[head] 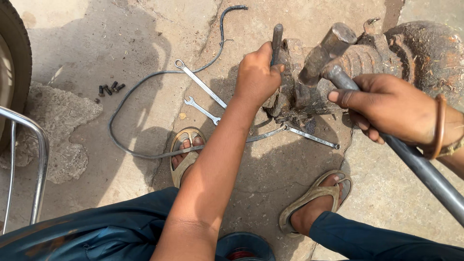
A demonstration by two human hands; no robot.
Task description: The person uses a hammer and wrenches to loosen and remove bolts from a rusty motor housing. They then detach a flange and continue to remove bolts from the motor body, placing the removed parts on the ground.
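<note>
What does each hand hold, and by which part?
Left hand grips a chisel by its lower shaft; right hand grips a hammer by the handle, just below the head.

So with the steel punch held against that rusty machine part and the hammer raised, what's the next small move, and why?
Probably a short, controlled hammer blow onto the punch's top. The left hand holds the dark steel punch upright against the rusty, dirt-caked machine part, while the right hand poises the long-handled metal hammer beside it, head tilted. Fingers sit close below the punch's top, so aim matters.
</note>
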